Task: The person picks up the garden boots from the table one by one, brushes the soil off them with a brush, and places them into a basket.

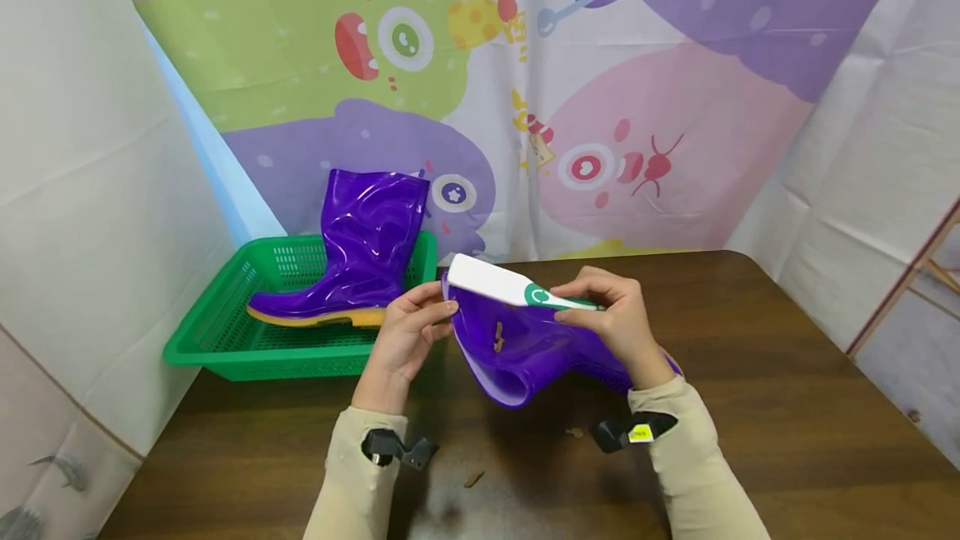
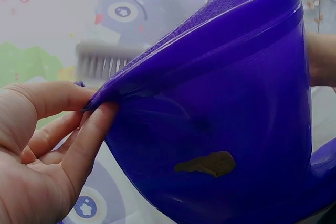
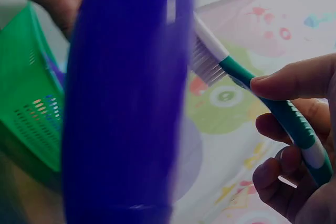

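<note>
At the far left, a green basket (image 1: 292, 367) with slotted sides holds one purple boot (image 1: 367, 227), its shaft up, toe to the left and yellow sole below; it looks able to keep its own shape.

Next comes the left hand (image 1: 408, 327), its thumb and fingers pinching the rim of a second boot (image 1: 543, 344) in front of the person, to the right of the basket. This boot is tipped over, its opening towards the left hand and its foot partly hidden behind the right arm. The glossy shaft sags and folds, so it is probably soft, light, hard to break and slippery if wet. The thicker rim seems the best place to grip; the foot should be stiffer and may need support. A brown patch (image 2: 207, 163) sticks to the shaft.

The right hand (image 1: 606, 311) has its fingers closed round the green handle of a white-headed brush (image 1: 491, 280), which is likely light and rigid. The head is by the boot's rim; whether the bristles touch cannot be told.

Brown crumbs (image 1: 474, 480) lie on the dark wood-grain tabletop (image 1: 780, 357). Behind hangs a cloth (image 1: 495, 132) printed with cartoon monsters, between pale side walls (image 1: 75, 107).
</note>
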`<state>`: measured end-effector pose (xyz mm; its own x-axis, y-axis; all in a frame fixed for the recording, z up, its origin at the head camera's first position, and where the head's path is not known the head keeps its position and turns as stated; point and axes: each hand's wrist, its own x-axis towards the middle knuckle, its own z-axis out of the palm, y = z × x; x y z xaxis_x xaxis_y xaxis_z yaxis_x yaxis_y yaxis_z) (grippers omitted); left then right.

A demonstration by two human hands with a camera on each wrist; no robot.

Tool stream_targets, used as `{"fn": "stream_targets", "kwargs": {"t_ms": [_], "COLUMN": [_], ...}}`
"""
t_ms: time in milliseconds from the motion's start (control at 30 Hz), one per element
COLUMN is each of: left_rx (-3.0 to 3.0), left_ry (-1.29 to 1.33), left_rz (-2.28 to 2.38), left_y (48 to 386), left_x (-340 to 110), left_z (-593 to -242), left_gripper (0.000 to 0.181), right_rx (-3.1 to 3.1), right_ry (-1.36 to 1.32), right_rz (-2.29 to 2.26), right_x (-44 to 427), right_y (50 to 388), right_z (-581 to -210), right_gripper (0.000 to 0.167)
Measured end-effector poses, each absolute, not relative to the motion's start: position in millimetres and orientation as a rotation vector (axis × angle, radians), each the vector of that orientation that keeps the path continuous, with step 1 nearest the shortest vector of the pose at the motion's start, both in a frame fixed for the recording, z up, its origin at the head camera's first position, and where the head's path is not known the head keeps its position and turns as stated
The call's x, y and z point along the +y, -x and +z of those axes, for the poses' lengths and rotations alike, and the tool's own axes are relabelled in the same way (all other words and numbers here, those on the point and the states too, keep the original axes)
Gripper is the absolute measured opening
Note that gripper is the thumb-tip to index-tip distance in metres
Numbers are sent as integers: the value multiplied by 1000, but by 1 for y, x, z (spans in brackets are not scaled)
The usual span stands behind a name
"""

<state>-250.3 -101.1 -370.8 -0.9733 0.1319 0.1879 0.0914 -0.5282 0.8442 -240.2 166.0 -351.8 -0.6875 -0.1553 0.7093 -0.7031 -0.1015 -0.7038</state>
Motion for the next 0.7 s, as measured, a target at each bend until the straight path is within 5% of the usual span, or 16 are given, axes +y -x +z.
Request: {"fn": "stream_targets", "kwargs": {"t_ms": [433,700], "left_rx": [1528,1534], "left_ry": [-351,-343], "left_rz": [2741,2716], "left_y": [253,252], "left_x": [-103,-105], "left_z": [-373,-372], "left_gripper": [38,31], "right_rx": [-1887,-1778], "right_ry": [-719,-874], "right_rz": [1910,1905], "right_x": [183,207], "right_y": [253,245], "right_z": [-363,-351], "right_gripper": [25,26]}}
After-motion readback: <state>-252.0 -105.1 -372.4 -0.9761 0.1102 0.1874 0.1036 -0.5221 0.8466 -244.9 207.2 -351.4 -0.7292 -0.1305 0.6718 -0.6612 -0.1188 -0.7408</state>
